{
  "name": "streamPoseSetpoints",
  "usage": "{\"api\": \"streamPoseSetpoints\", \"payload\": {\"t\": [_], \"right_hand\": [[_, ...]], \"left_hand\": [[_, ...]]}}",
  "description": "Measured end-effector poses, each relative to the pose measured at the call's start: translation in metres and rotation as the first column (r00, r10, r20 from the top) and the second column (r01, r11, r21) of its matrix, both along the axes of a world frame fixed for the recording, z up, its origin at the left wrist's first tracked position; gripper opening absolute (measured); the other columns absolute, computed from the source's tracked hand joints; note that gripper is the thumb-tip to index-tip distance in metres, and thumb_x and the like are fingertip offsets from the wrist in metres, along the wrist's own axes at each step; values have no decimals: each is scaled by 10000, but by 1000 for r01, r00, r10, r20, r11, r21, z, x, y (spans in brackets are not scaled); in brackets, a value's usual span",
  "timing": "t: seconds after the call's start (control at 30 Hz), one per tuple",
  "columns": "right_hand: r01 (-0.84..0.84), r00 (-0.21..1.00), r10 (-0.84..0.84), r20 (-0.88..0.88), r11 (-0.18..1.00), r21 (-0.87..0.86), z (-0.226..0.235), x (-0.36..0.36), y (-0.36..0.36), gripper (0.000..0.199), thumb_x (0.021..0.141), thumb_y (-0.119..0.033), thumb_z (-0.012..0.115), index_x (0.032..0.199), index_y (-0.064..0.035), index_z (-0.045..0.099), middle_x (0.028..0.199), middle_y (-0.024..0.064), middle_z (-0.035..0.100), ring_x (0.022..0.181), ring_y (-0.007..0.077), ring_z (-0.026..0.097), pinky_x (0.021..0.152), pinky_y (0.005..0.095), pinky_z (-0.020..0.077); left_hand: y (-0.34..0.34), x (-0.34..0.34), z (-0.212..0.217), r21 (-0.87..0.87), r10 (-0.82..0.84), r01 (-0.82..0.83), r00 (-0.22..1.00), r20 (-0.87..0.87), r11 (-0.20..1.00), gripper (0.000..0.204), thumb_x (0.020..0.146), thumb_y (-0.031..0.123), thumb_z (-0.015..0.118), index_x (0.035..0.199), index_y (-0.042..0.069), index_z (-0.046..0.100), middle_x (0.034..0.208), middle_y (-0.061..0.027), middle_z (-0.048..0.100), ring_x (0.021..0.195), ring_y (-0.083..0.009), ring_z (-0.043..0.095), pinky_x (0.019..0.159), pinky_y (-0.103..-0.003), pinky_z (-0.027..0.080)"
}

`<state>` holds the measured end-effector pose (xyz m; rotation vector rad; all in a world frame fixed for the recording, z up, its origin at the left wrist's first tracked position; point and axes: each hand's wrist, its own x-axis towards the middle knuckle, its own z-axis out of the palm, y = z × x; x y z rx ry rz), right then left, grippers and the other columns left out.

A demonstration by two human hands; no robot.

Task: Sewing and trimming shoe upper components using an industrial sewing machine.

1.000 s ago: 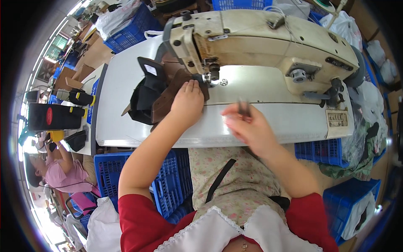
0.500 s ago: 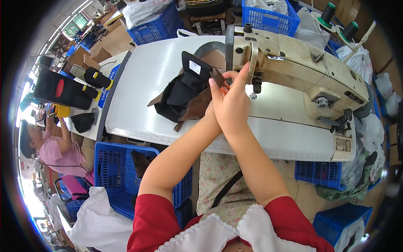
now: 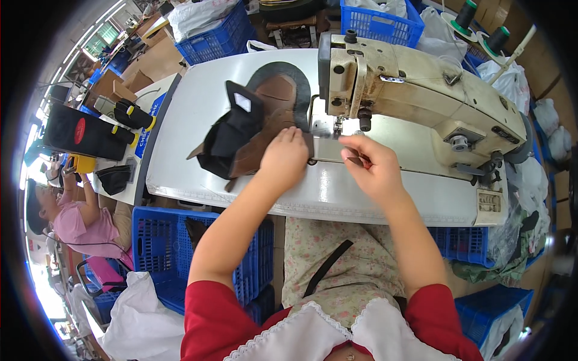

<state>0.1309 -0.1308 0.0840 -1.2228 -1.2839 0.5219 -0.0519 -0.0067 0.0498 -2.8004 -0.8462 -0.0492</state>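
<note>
On the white table lies a boot upper (image 3: pixel 274 102) of brown leather with a black lining; its black tongue, with a white label, stands up at the left. My left hand (image 3: pixel 285 157) rests on its near right part, fingers close together and bent against the leather, the thumb hidden. Just right of it, above the table, my right hand (image 3: pixel 376 168) is closed in a pinch on a small dark brown piece (image 3: pixel 355 160), too small to name. The sewing machine (image 3: pixel 415 90) stands beyond my right hand, its presser foot (image 3: pixel 338 126) a little past my fingertips.
Green-black thread cones (image 3: pixel 465 15) stand behind the machine. A blue crate (image 3: pixel 162 240) sits below the table at left; another crate (image 3: pixel 211 36) holds white bags at the back. At far left, a person in pink (image 3: pixel 90 222) works at a side table with a black machine (image 3: pixel 84 129).
My hands, crossed together at the machine head before, have parted. The left has drawn the boot upper leftward, now spread flatter; the right has come down and right with the small brown piece.
</note>
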Motion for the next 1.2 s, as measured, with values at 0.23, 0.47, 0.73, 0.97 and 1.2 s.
{"api": "streamPoseSetpoints", "payload": {"t": [0.23, 0.47, 0.73, 0.97, 1.2], "right_hand": [[182, 841, 55, 539, 908, -377, -28, -5, 19, 400, 805, -134, 649, 1201, -91, 612, 965, 118, 676, 901, 284, 672, 773, 414, 529], [267, 617, -112, 779, 961, -73, -54, -25, 51, 379, 839, -98, 632, 1216, -137, 650, 846, 74, 607, 809, 278, 632, 717, 417, 518], [265, 566, -59, 823, 957, -114, -49, -38, 61, 294, 875, -119, 587, 1147, -157, 694, 812, 65, 630, 758, 260, 662, 629, 402, 526], [228, 570, -6, 822, 962, -152, -48, -36, 64, 199, 868, -114, 578, 1041, -80, 671, 818, 91, 644, 748, 279, 682, 630, 405, 545], [215, 893, -134, 430, 966, -146, -19, -45, 53, 310, 821, -112, 685, 1119, -84, 604, 875, 101, 671, 778, 306, 679, 678, 419, 535]], "left_hand": [[-6, -43, 14, 40, -167, 164, 981, 98, 986, 670, 596, 128, 707, 1222, -80, 591, 1391, -163, 540, 1343, -287, 460, 1151, -410, 357], [-7, -48, 10, 78, -192, 183, 973, 127, 980, 657, 593, 110, 679, 1214, -85, 592, 1392, -168, 539, 1336, -295, 468, 1150, -414, 359], [-7, -46, 12, 96, -208, 196, 970, 126, 976, 655, 591, 111, 676, 1208, -92, 592, 1383, -173, 545, 1327, -297, 477, 1147, -417, 363], [-6, -47, 10, 115, -199, 187, 974, 105, 976, 661, 585, 112, 683, 1207, -91, 591, 1384, -172, 543, 1326, -298, 476, 1149, -418, 358], [-14, -70, 13, 61, -191, 186, 977, 93, 981, 661, 576, 108, 691, 1199, -89, 594, 1372, -177, 550, 1322, -300, 481, 1143, -421, 367]]}}
